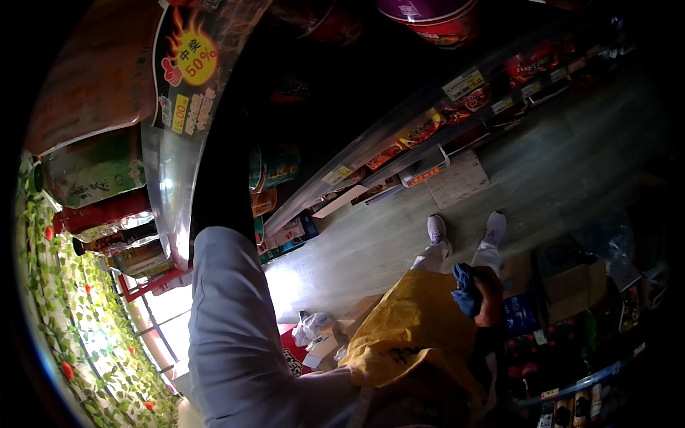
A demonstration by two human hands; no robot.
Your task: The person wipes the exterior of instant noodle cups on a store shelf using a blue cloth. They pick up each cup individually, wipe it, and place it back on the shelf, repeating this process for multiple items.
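Note:
My right hand [488, 296] is closed around a crumpled blue cloth [466, 290], beside the yellow apron [423, 305] that I wear. At the left my pale sleeve [230, 315] rises towards the shelves and ends at a black area; my left hand itself cannot be seen. Near that sleeve, a shelf's clear front strip [171, 176] carries a price sign [187, 69]. Behind the strip lie a green-labelled bottle [93, 168] and a red-labelled bottle [107, 214], sideways in this tilted view. Both of my shoes [438, 229] stand on the grey floor [364, 241].
Lower shelves with instant noodle tubs [423, 128] run diagonally past my feet, with a flat board [457, 179] on the floor beside them. Cardboard boxes [575, 289] and dark stocked shelves are at the right. An open carton [324, 353] and a plastic bag [312, 327] lie below the sleeve's right side.

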